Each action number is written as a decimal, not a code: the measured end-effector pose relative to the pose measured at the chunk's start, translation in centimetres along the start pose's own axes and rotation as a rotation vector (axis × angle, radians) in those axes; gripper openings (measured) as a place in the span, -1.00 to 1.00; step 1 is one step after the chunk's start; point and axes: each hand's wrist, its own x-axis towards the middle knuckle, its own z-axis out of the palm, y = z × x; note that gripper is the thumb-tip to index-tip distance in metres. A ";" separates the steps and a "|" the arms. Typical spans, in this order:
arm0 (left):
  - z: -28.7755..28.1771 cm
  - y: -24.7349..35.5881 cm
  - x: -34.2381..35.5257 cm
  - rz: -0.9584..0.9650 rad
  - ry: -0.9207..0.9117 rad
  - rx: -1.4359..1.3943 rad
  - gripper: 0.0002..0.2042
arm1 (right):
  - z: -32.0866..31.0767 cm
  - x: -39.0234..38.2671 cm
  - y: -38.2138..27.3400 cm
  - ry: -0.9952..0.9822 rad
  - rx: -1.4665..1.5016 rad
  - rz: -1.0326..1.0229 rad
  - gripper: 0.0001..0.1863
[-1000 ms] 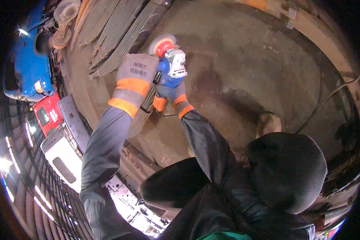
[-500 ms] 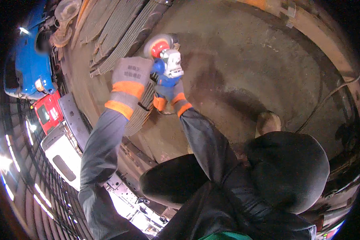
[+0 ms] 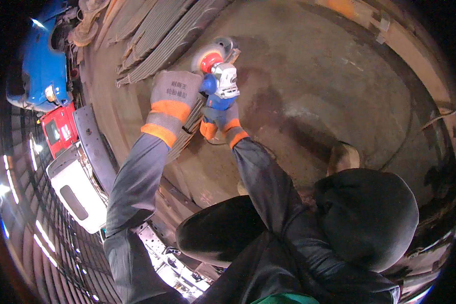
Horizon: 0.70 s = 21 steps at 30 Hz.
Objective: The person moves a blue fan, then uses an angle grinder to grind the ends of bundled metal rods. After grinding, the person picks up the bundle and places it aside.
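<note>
Head view: our gloved right hand [image 3: 222, 116] is clamped round the blue body of the angle grinder [image 3: 227, 81], whose head lies just beyond it on the far side. Our gloved left hand [image 3: 175, 93] grips the blue side handle [image 3: 207, 84], so the grinder sits to its right. The blurred disc [image 3: 206, 57] is at the tool's far end, right of the leaf springs [image 3: 162, 43] on the floor [image 3: 309, 81].
</note>
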 end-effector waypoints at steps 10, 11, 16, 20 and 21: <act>0.8 -0.4 0.3 0.040 -0.017 0.002 -0.87 | 0.4 1.0 1.7 0.037 -0.078 -0.081 -0.37; 0.8 -0.3 0.3 0.040 -0.036 0.005 -0.87 | 0.3 1.0 2.1 0.004 -0.043 -0.175 -0.37; 0.5 0.0 0.3 0.047 -0.008 0.061 -0.88 | 0.1 2.0 3.3 -0.025 -0.249 -0.245 -0.42; 0.6 0.2 0.4 0.068 0.012 0.013 -0.87 | 0.5 2.5 3.8 0.015 -0.159 -0.280 -0.52; 0.6 0.1 0.5 0.083 0.028 0.014 -0.86 | 0.5 2.4 3.9 0.020 0.044 -0.239 -0.55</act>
